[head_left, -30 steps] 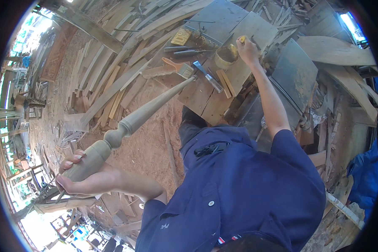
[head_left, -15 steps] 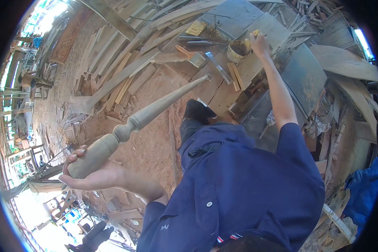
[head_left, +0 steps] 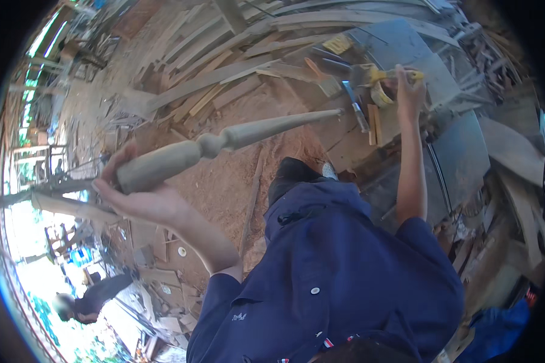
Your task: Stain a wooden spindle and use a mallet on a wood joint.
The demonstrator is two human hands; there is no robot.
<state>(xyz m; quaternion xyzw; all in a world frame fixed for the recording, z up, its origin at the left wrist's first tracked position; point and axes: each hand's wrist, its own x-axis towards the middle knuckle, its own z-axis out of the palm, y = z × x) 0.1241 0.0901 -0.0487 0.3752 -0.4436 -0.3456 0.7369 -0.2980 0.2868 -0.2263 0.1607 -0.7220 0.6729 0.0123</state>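
My left hand (head_left: pixel 148 202) is closed under and around the thick end of a turned wooden table leg (head_left: pixel 163 163). The leg slants up to the right, its thin tip standing over the boards. In my right hand (head_left: pixel 410 97) is a paintbrush (head_left: pixel 390 75) with a yellow handle, its dark bristles pointing left. The brush is above a small pot (head_left: pixel 379 97), partly hidden by the hand. Beside the pot lie a chisel (head_left: pixel 355 107), two narrow wood strips (head_left: pixel 375 125) and another paintbrush (head_left: pixel 324 80) with an orange handle. The brush does not touch the leg.
A yellow block (head_left: pixel 337 43) sits behind the brushes. Long planks (head_left: pixel 218 85) are piled at the far left, and a grey sheet (head_left: pixel 457 151) lies at the right. Sawdust covers the floor (head_left: pixel 218 187). Another person (head_left: pixel 97 299) is at the lower left.
My right hand has lifted the yellow-handled paintbrush out of the pot. My left hand has raised the thick end of the leg, which lies flatter. The whole view has shifted.
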